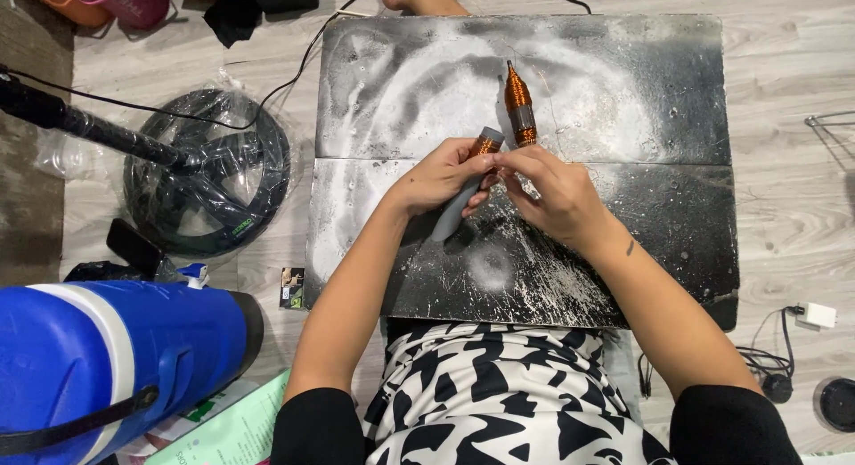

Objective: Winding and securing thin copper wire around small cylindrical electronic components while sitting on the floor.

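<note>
At the centre of the frame, the left hand (441, 175) is closed around a grey rod (463, 191) that slants from lower left to upper right, its upper end wrapped in copper wire (485, 145); the fingers curl round the middle of the rod while its bare lower end sticks out below the hand. The right hand (552, 191) meets it from the right, fingertips pinched together right at the copper winding, though whether they grip a wire strand there is too fine to tell. Just above the 2 hands, a second copper-wound piece (518, 104) with a pointed tip lies on the dark scratched board (623, 162), pointing toward the top of the frame, close to the right hand's fingertips but apart from the rod. The board fills the middle of the frame, resting on a pale wood floor (784, 91). At the lower left sits a blue cooler jug (98, 358), and above it, at the left, a coil of black hose in clear plastic (209, 175). A white plug with black cable (815, 315) lies at the right edge.
</note>
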